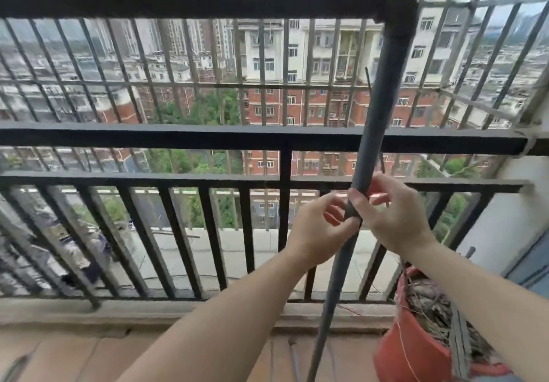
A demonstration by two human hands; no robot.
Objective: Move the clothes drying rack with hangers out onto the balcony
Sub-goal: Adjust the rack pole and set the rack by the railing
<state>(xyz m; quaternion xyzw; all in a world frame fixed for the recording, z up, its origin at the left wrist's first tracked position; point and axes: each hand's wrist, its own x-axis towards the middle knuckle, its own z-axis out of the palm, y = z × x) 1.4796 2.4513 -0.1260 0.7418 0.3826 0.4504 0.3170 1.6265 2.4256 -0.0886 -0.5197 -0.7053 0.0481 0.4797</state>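
The drying rack [383, 99] is a dark grey tube frame standing on the balcony, just inside the railing. Its top bar runs across the upper view and bends down at the right into an upright post. Both hands meet on that post at mid height. My left hand [315, 230] pinches the post from the left with thumb and fingers. My right hand [395, 215] wraps it from the right, fingers over the tube. No hangers show on the visible part of the top bar.
A black metal railing [208, 141] and an outer security grille [261, 84] close the balcony front. A red pot [416, 349] of dry stems stands at the lower right beside a white wall [511, 212]. Tan floor tiles [74, 355] lie below.
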